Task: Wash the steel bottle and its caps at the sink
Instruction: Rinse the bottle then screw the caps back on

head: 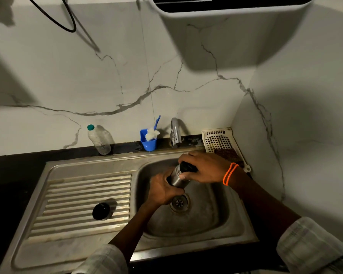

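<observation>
Head view looks down on a steel sink (87,169) set in a dark counter (12,175), with a marble-patterned wall behind. Both hands meet over the basin, just above the drain (179,202). The bottle (178,177) is held tilted between them, its steel body showing in the gap. The left hand (162,189) is curled round the lower end of the bottle, fingers wrapped under it. The right hand (204,170) grips the upper end, where a black cap (188,167) shows beneath the fingers; the thumb presses on the steel just below it. An orange band (229,174) circles the right wrist, and both forearms end in pale checked sleeves (313,246). A second black cap (101,211) rests apart on the ribbed drainboard, left of the basin. At the back of the sink stands a tap (175,133), its spout curved toward the basin; whether water runs cannot be told. Left of the tap a blue cup (148,142) holds a brush (153,130), and further left stands a plastic bottle (99,140) with a green top. In the right corner lies a white tray (218,139) with a dark scrub pad (229,155) on it.
</observation>
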